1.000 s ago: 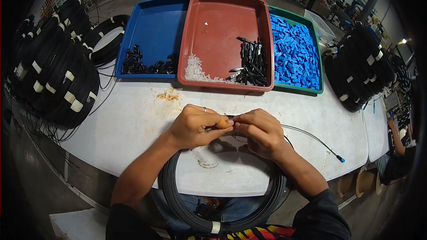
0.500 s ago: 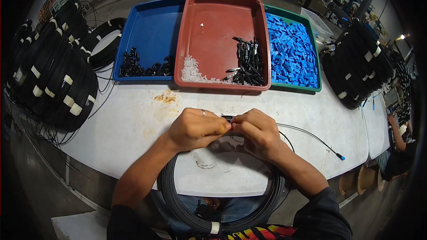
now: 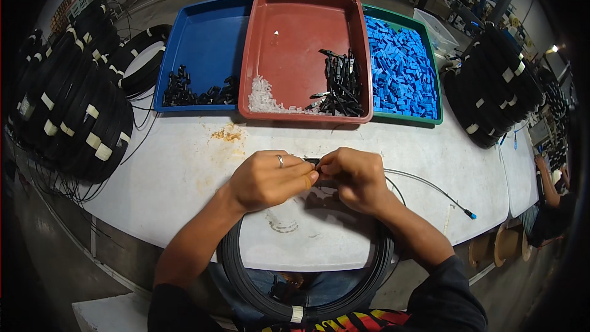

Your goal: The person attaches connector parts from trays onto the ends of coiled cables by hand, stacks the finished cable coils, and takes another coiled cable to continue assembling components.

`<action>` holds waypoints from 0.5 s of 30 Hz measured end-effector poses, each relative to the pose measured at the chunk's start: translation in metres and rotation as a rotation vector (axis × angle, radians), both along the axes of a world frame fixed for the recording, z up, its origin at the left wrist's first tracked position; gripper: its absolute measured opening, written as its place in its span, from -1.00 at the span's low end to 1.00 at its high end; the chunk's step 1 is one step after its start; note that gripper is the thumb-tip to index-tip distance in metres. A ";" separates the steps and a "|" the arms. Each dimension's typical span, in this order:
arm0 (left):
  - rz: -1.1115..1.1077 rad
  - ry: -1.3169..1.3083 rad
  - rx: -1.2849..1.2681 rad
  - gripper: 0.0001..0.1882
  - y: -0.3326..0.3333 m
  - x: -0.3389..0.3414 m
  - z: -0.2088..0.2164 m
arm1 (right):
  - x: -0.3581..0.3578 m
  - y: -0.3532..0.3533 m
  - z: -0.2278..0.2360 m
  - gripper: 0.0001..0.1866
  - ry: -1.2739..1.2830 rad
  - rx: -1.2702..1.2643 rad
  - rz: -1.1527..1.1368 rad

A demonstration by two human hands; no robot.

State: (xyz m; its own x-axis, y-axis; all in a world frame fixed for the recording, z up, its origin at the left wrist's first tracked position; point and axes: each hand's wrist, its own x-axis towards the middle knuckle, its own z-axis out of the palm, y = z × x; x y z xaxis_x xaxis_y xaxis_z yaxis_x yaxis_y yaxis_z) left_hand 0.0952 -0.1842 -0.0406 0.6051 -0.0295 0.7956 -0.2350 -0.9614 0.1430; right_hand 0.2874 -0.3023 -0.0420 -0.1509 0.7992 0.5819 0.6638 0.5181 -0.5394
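Note:
My left hand, with a ring on one finger, pinches a small black connector at the far side of a black cable coil. The fingertips of my right hand are closed at the same spot, almost touching the left ones. Most of the connector is hidden behind my fingers, and what the right fingertips grip cannot be made out. The coil leans over the table's near edge toward my lap, with a white label around its near part. To the right, one cable end with a blue connector lies on the table.
Beyond my hands stand a blue tray with black parts, a red tray with clear and black pieces, and a green tray of blue clips. Coil stacks flank the white table. Another person's arm shows far right.
My right hand has turned slightly, its fingers lifting at the connector. The left fingers have shifted a little around it. The coil has hardly moved.

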 end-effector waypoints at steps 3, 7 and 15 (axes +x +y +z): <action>0.045 0.018 0.202 -0.90 0.002 -0.002 -0.001 | -0.001 0.003 -0.003 -0.78 0.225 -0.158 0.028; -0.023 0.020 -0.247 -0.91 0.003 -0.003 -0.007 | 0.000 0.001 0.002 -0.70 -0.010 0.097 -0.030; 0.016 0.069 0.218 -0.85 0.003 -0.003 0.001 | 0.003 0.001 -0.003 -0.69 0.120 -0.217 -0.002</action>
